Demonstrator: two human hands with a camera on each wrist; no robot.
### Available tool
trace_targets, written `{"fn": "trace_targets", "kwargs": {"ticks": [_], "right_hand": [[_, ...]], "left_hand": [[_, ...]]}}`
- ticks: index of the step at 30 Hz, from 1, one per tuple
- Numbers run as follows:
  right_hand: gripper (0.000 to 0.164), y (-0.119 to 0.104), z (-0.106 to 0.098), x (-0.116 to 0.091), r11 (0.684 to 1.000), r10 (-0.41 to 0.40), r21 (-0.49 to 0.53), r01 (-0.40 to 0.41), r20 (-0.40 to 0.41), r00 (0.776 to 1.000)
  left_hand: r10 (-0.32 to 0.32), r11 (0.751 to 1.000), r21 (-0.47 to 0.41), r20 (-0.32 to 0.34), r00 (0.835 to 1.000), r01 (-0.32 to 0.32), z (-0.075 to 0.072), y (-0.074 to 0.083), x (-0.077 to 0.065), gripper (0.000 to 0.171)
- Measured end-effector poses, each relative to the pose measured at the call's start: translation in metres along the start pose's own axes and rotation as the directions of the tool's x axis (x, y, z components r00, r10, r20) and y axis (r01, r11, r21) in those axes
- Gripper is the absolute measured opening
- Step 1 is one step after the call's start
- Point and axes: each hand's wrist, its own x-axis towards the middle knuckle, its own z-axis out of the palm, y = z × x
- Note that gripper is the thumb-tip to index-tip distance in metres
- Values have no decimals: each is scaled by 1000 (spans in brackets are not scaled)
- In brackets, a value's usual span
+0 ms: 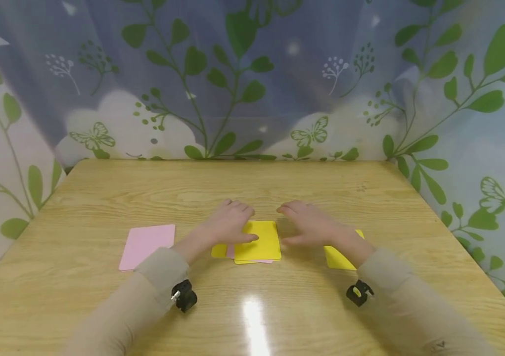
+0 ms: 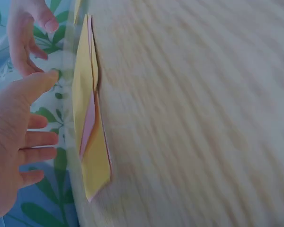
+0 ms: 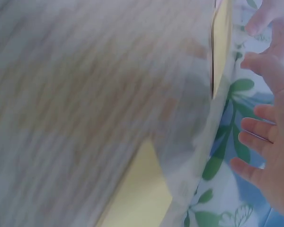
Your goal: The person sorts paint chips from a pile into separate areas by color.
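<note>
A small pile of yellow and pink paper squares lies mid-table, with a yellow square (image 1: 263,242) on top. Pink edges and another yellow corner stick out beneath it, toward the left. My left hand (image 1: 230,223) hovers at the pile's left side, its thumb overlapping the top square in the head view. Across from it, just off the pile's right edge, is my right hand (image 1: 309,225). Both hands have spread, relaxed fingers and hold nothing. In the left wrist view the pile (image 2: 85,104) appears edge-on, its layers slightly fanned apart.
A pink square (image 1: 149,243) lies to the left, partly covered by my left sleeve. Under my right forearm a yellow square (image 1: 340,258) shows in part. The wooden table (image 1: 243,188) ends at a leaf-patterned curtain (image 1: 252,99) behind and at both sides.
</note>
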Motion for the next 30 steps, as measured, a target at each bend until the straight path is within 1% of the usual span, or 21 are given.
{"fn": "trace_targets", "kwargs": {"ticks": [5,7,10,15,23,26,30], "right_hand": [[78,-14,5,10,1000,-22,-10,22,42,999],[82,-19,6,13,999,-29,-25,30,59,998],[87,-23,10,17,999,-36,-33,39,87,996],[91,-25,17,20,1000,-24,-16,26,138,990],[91,-27,18,23,1000,21,6,-23,217,976],[90,-28,18,24,1000,24,6,-26,224,974],[88,-28,17,25,1000,2,5,-3,208,978]], "left_hand": [[-12,1000,-1,71,997,12,2,-4,-13,84],[-14,1000,-3,88,996,14,3,-5,-17,90],[-3,1000,-14,102,995,4,5,-6,-22,95],[22,999,-31,121,992,-19,6,-7,-28,96],[42,999,-10,112,993,-41,10,-8,-31,92],[44,999,-4,109,993,-44,11,-8,-30,91],[47,999,-1,107,993,-47,10,-8,-30,88]]}}
